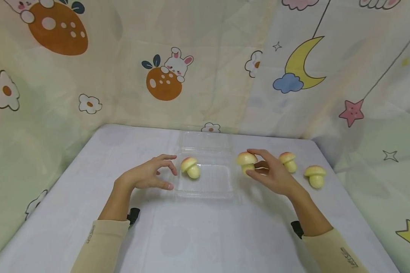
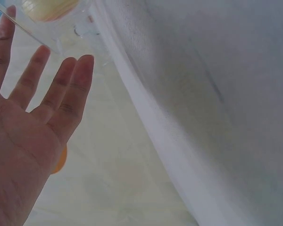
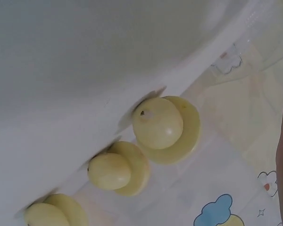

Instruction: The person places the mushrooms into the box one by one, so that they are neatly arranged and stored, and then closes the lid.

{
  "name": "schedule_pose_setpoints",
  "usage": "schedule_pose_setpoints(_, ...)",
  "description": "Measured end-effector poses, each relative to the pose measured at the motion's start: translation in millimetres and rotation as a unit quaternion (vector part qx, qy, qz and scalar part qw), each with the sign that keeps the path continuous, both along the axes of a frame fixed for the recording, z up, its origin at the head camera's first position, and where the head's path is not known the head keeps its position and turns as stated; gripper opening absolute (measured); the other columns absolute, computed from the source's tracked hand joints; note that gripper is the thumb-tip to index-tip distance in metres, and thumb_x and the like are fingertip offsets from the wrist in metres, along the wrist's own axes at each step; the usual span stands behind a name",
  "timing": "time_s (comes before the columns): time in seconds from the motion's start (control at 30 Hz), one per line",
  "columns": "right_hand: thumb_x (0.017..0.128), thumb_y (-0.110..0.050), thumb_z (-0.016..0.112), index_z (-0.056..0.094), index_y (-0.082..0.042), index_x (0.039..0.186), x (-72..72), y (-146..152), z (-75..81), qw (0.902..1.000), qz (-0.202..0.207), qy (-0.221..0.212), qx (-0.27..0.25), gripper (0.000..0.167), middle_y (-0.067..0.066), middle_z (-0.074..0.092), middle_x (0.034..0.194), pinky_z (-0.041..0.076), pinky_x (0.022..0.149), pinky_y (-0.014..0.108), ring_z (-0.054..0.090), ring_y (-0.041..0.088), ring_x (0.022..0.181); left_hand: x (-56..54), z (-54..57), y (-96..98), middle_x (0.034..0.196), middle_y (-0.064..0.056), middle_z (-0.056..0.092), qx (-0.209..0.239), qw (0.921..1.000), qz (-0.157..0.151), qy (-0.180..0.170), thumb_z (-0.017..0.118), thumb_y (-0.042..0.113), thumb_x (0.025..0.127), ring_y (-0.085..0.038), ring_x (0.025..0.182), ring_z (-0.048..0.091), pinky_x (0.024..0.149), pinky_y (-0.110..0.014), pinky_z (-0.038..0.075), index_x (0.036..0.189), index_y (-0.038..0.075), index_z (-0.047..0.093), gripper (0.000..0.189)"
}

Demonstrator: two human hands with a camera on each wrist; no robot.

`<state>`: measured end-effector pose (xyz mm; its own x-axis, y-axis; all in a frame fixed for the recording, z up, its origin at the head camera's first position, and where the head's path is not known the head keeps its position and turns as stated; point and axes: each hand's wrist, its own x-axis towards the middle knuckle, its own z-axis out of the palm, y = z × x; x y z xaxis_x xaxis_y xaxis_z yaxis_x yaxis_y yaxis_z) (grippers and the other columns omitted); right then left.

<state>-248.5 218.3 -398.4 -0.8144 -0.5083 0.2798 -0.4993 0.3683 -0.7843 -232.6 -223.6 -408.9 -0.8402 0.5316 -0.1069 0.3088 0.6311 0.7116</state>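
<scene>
A clear plastic clamshell box (image 1: 212,182) stands open at the middle of the table, lid folded back. One yellow toy mushroom (image 1: 191,168) with a reddish cap lies at its left. Beside the box's left edge is my left hand (image 1: 145,176), fingers loosely spread, holding nothing. My right hand (image 1: 271,170) is at another toy mushroom (image 1: 246,159) right of the box; index finger and thumb overlap its cap and stem in the head view. In the right wrist view this mushroom (image 3: 160,127) rests on the table with no fingers round it, the hand's edge apart from it.
Two more toy mushrooms stand further right, a middle mushroom (image 1: 287,162) and an end mushroom (image 1: 315,176). A white cloth covers the table (image 1: 191,235). Behind it hangs a printed curtain (image 1: 218,87).
</scene>
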Motion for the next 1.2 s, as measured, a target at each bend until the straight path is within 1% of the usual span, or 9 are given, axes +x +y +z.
schedule_pose_setpoints(0.23, 0.095, -0.013, 0.076, 0.047, -0.02, 0.15, -9.4, -13.4, 7.5, 0.9997, 0.011, 0.009, 0.018, 0.063, 0.002, 0.052, 0.148, 0.058, 0.093, 0.034, 0.069, 0.025, 0.109, -0.8, -1.1, -0.3, 0.168, -0.003, 0.026, 0.006, 1.0, -0.003, 0.004, 0.087, 0.041, 0.082, -0.031, 0.15, 0.03, 0.109, -0.052, 0.047, 0.116, 0.02, 0.068, 0.044)
schedule_pose_setpoints(0.37, 0.095, -0.014, 0.075, 0.045, -0.018, 0.151, -13.0, -22.5, 12.5, 0.9992, 0.027, 0.01, 0.029, 0.064, 0.002, 0.05, 0.149, 0.058, 0.095, 0.035, 0.069, 0.026, 0.11, -0.8, -1.6, -0.9, 0.168, -0.002, 0.026, 0.006, 1.0, -0.001, 0.003, 0.087, 0.04, 0.082, -0.03, 0.151, 0.03, 0.109, -0.052, 0.047, 0.116, 0.02, 0.068, 0.044)
schedule_pose_setpoints(0.43, 0.095, -0.013, 0.075, 0.045, -0.017, 0.151, -14.5, -26.1, 14.9, 0.9992, 0.031, 0.008, 0.024, 0.064, 0.003, 0.049, 0.15, 0.058, 0.095, 0.034, 0.069, 0.027, 0.11, -1.3, -2.1, -0.9, 0.168, -0.002, 0.026, 0.005, 1.0, 0.0, 0.006, 0.087, 0.04, 0.082, -0.031, 0.151, 0.03, 0.109, -0.052, 0.047, 0.116, 0.021, 0.068, 0.043)
schedule_pose_setpoints(0.57, 0.094, -0.011, 0.076, 0.047, -0.019, 0.15, -16.9, -30.7, 18.9, 0.9997, 0.022, 0.005, 0.011, 0.063, 0.001, 0.051, 0.148, 0.058, 0.094, 0.032, 0.069, 0.028, 0.109, -2.1, -2.9, 0.0, 0.168, -0.002, 0.026, 0.007, 1.0, 0.0, 0.007, 0.087, 0.041, 0.082, -0.03, 0.151, 0.029, 0.109, -0.052, 0.047, 0.116, 0.021, 0.068, 0.044)
schedule_pose_setpoints(0.63, 0.094, -0.012, 0.076, 0.047, -0.021, 0.15, -17.7, -32.0, 18.8, 0.9997, 0.02, 0.0, 0.01, 0.063, 0.0, 0.051, 0.148, 0.058, 0.093, 0.03, 0.069, 0.028, 0.11, -2.2, -3.1, 0.3, 0.168, -0.002, 0.026, 0.005, 1.0, 0.0, 0.007, 0.087, 0.041, 0.082, -0.03, 0.151, 0.029, 0.109, -0.051, 0.047, 0.116, 0.021, 0.068, 0.044)
schedule_pose_setpoints(0.73, 0.095, -0.013, 0.076, 0.046, -0.021, 0.15, -18.4, -34.2, 16.6, 0.9996, 0.027, -0.003, 0.01, 0.064, 0.002, 0.05, 0.148, 0.058, 0.093, 0.029, 0.068, 0.03, 0.11, -1.5, -2.4, 0.8, 0.168, -0.001, 0.026, 0.003, 1.0, 0.002, 0.003, 0.088, 0.041, 0.082, -0.029, 0.151, 0.029, 0.109, -0.051, 0.047, 0.116, 0.021, 0.068, 0.044)
schedule_pose_setpoints(0.9, 0.094, -0.011, 0.076, 0.046, -0.019, 0.151, -19.2, -39.1, 12.0, 0.9994, 0.035, -0.004, 0.0, 0.064, 0.004, 0.051, 0.148, 0.059, 0.092, 0.032, 0.068, 0.032, 0.109, -0.1, -0.7, 1.2, 0.168, -0.001, 0.027, -0.001, 1.0, 0.003, 0.003, 0.088, 0.039, 0.082, -0.029, 0.15, 0.03, 0.109, -0.051, 0.047, 0.116, 0.021, 0.068, 0.044)
schedule_pose_setpoints(1.03, 0.094, -0.011, 0.076, 0.046, -0.018, 0.151, -20.0, -42.6, 9.0, 0.9994, 0.035, -0.007, -0.001, 0.065, 0.002, 0.051, 0.148, 0.059, 0.092, 0.034, 0.069, 0.029, 0.109, 0.3, -0.8, 1.1, 0.168, 0.0, 0.026, -0.003, 1.0, 0.005, 0.001, 0.088, 0.038, 0.082, -0.029, 0.15, 0.03, 0.11, -0.052, 0.046, 0.117, 0.021, 0.068, 0.043)
schedule_pose_setpoints(1.2, 0.094, -0.011, 0.076, 0.046, -0.018, 0.15, -21.2, -47.0, 5.9, 0.9994, 0.035, -0.003, 0.002, 0.064, 0.001, 0.051, 0.148, 0.059, 0.091, 0.031, 0.07, 0.026, 0.108, 0.1, -1.8, -0.2, 0.168, 0.0, 0.027, -0.008, 0.9999, 0.006, 0.005, 0.088, 0.04, 0.082, -0.028, 0.15, 0.031, 0.11, -0.051, 0.047, 0.116, 0.022, 0.068, 0.043)
